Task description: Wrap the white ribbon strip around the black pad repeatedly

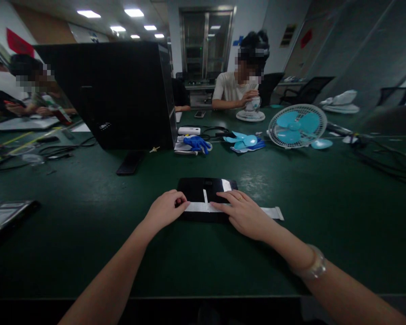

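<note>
A flat black case (192, 186) lies on the table in front of me. Across its lower part runs a long white strip (198, 206), perhaps a flat ribbon cable, whose right end sticks out past the case and past my right hand. A shorter white strip (205, 196) stands at a right angle to it, and a white label (226, 185) shows at the upper right of the case. My left hand (167, 207) pinches the long strip's left end with curled fingers. With fingers spread, my right hand (245, 212) rests on the strip and the case.
Behind the case stand a large black computer case (111, 95), a phone (130, 163), blue gloves (198, 144), blue fan blades (243, 141) and a fan head (297, 126). Across the table a person (232, 92) holds a white fan part. Cables (375, 158) lie at right.
</note>
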Demonstrator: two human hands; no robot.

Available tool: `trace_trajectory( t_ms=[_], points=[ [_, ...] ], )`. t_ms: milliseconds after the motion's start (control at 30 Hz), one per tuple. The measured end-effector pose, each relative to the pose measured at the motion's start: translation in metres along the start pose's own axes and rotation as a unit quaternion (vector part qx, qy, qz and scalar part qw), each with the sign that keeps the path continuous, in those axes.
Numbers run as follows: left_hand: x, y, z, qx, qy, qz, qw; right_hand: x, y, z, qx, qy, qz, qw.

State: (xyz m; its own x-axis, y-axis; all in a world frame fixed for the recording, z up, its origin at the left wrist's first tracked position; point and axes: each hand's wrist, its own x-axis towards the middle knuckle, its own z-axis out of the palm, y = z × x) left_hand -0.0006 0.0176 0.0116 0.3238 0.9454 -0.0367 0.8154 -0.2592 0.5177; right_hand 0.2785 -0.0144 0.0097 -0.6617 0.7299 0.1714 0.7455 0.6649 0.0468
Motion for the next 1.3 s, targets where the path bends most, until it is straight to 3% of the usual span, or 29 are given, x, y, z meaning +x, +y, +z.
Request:
trace_trajectory(
  t_ms=[233,367,567,733,933,1300],
  points=[
    [0.005,-0.007,-0.005,-0.137,0.172,0.013,0.975,-0.001,0.001,-0.006,0.033,0.022,0.017,0.999],
    [0.006,-0.01,-0.006,-0.163,0.22,0.014,0.962,0.003,-0.008,-0.003,0.052,-0.005,-0.011,0.999],
    [0.005,-0.009,-0.005,-0.153,0.218,0.019,0.964,0.006,-0.013,0.005,0.061,-0.035,-0.014,0.997],
    [0.004,-0.007,-0.006,-0.153,0.219,0.024,0.963,0.005,-0.008,0.005,0.07,-0.035,0.025,0.997],
    [0.004,-0.007,-0.006,-0.149,0.217,0.029,0.964,0.004,0.006,0.008,0.109,-0.104,0.067,0.986],
    [0.003,-0.009,-0.002,-0.152,0.185,0.011,0.971,-0.008,0.016,-0.003,0.11,-0.143,0.129,0.975]
  ],
)
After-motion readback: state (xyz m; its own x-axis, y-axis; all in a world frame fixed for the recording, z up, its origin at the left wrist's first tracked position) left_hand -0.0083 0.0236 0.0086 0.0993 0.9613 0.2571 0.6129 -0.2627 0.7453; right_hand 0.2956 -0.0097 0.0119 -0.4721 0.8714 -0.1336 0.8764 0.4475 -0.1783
